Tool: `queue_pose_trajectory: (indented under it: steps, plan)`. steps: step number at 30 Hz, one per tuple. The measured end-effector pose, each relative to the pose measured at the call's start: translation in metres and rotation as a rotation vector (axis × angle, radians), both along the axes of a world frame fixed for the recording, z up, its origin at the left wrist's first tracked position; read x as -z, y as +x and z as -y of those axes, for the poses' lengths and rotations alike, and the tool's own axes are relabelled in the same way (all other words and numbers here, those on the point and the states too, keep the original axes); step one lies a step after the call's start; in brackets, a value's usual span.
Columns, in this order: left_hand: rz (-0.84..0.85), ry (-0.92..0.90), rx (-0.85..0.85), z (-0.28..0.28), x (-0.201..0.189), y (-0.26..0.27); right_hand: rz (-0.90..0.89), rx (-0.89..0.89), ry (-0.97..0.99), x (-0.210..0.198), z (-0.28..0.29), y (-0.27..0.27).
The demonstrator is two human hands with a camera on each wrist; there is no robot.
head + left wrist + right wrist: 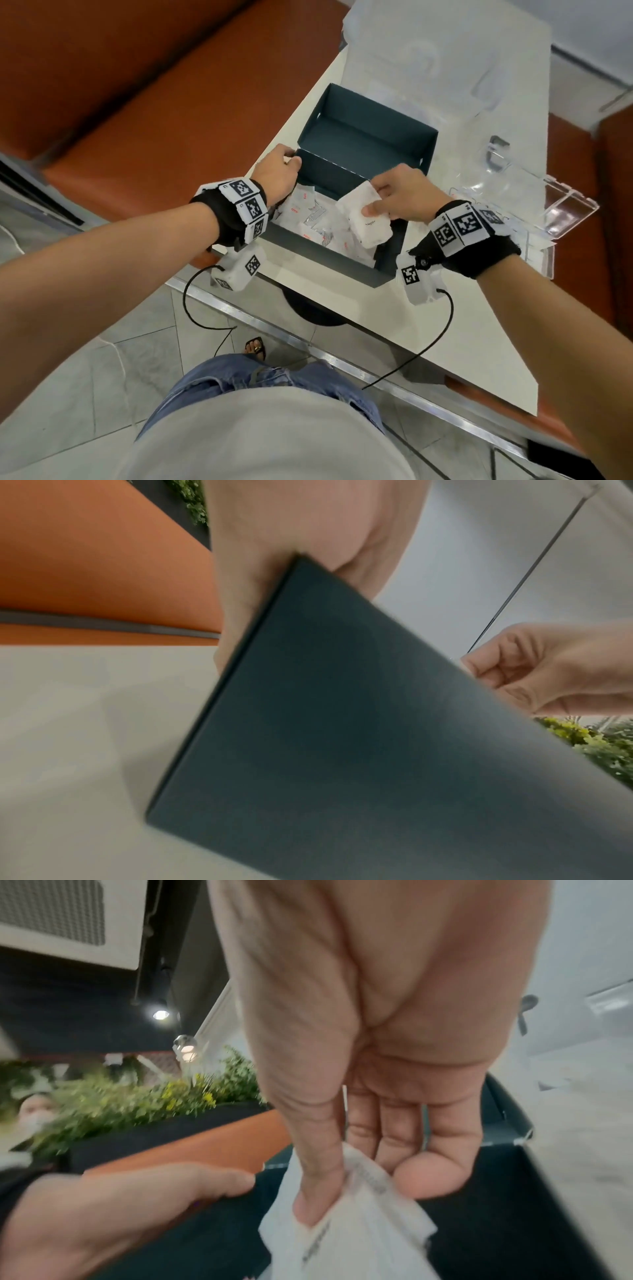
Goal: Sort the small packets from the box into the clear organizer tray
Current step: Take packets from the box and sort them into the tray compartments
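Observation:
A dark teal box stands open on the white table, its lid tipped back. Several small white packets lie inside. My left hand grips the box's far left corner; in the left wrist view the box wall fills the frame under my left hand. My right hand holds a bunch of white packets above the box, thumb pressed on them. The right wrist view shows the right hand pinching the white packets. The clear organizer tray lies to the right.
An orange bench runs along the table's left side. The table's metal edge is close to my body. Cables hang from both wrist units. Green plants stand beyond the bench in the right wrist view.

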State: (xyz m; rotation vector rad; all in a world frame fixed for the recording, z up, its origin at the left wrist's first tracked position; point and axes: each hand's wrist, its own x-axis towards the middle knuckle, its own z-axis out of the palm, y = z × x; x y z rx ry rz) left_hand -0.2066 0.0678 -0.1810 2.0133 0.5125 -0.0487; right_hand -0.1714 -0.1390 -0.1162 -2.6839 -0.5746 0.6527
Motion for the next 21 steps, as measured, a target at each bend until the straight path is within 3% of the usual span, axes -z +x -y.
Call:
queue_pose_trajectory:
  steps: [4,7,10,14,21]
  plan:
    - [0.329,0.06,-0.222,-0.005,-0.026,0.003,-0.032,0.296,0.359,-0.02,0.016,0.002]
    - [0.491,-0.075,-0.098,0.004,-0.062,0.01,-0.083,0.446,0.633,-0.04,0.023,0.001]
    - [0.348,-0.307,0.126,0.033,-0.093,0.018,-0.148,0.508,0.885,-0.061,0.028,-0.001]
    - [0.136,-0.642,0.295,0.076,-0.111,0.017,-0.16,0.501,1.035,-0.077,0.032,-0.003]
    - [-0.079,-1.213,0.399,0.142,-0.114,0.014,-0.026,0.466,0.874,-0.074,0.073,-0.004]
